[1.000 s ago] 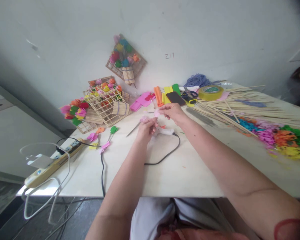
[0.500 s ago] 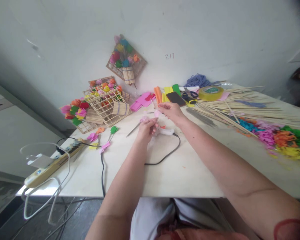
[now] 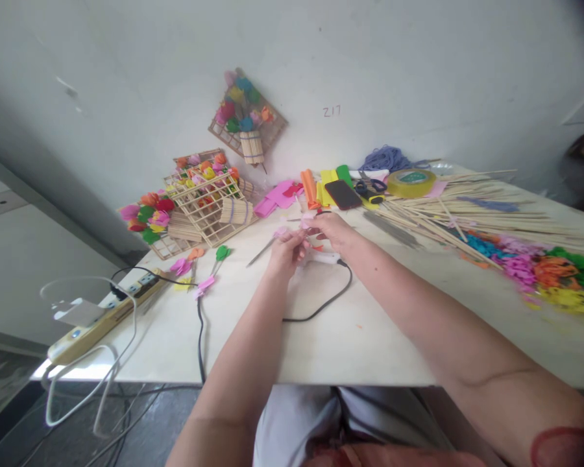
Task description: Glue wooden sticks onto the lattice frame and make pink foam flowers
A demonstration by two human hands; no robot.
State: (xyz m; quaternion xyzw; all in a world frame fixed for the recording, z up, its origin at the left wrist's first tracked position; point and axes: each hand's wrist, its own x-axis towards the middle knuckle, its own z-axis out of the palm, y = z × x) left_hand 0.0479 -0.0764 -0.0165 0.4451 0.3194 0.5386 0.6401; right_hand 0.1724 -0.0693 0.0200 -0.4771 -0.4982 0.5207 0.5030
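My left hand (image 3: 288,249) is closed in a pinch over the middle of the table; what its fingertips hold is too small to make out. Right beside it, my right hand (image 3: 331,231) pinches a pale pink petal-like piece (image 3: 306,222), its fingertips close to those of the left. Another pale pink piece (image 3: 280,231) shows just behind the left hand, near a thin dark stick (image 3: 260,252). Partly hidden behind my hands lies a white glue gun (image 3: 325,258) with a black cord (image 3: 338,295). A small orange scrap (image 3: 317,248) is next to it.
Flower-decorated stick lattices (image 3: 202,194) stand at the back left. Several loose flowers (image 3: 222,253) lie before them, near a power strip (image 3: 102,321). Behind my hands are a phone (image 3: 343,194), scissors (image 3: 370,185) and tape (image 3: 411,183). Wooden sticks (image 3: 491,217) and coloured cut-outs (image 3: 555,269) spread rightward.
My right hand has come down and inward with the pale pink piece, so its fingertips now meet or nearly meet the left hand's. The left hand has stayed about where it was.
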